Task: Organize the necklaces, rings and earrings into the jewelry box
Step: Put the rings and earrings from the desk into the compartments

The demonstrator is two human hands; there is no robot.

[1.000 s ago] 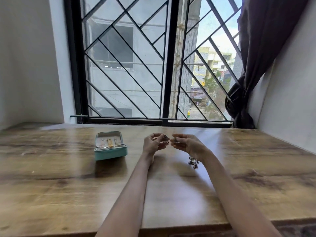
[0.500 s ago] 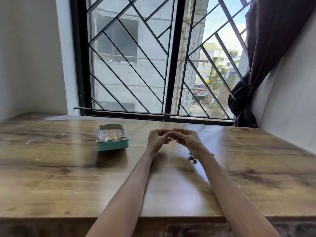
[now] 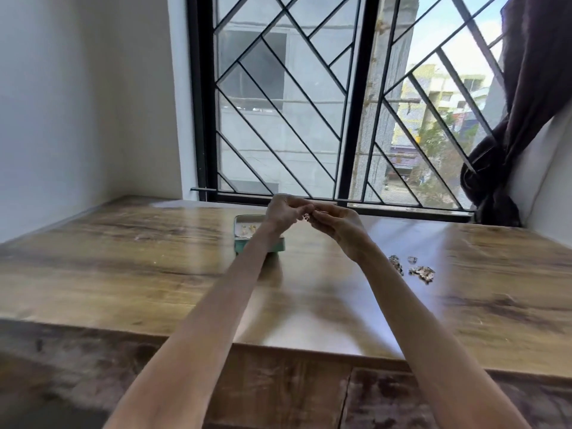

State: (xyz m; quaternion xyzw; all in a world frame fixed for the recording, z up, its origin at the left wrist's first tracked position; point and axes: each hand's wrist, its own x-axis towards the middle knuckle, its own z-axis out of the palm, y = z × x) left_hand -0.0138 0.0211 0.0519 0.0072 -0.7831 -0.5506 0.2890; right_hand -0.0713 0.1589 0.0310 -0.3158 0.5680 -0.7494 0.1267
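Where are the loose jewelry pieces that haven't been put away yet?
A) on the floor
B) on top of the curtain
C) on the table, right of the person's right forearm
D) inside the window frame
C: the loose jewelry pieces lie on the wooden table, right of the right forearm, apart from the teal jewelry box.

bright daylight pours in through the window (image 3: 309,103) at 12 o'clock, washing the view outside pale. it throws a broad white glare across the tabletop (image 3: 123,274) toward 6 o'clock. soft arm shadows fall near the centre. the whole picture is slightly motion-blurred, and wide-angle distortion bends the edges at 3 and 9 o'clock.
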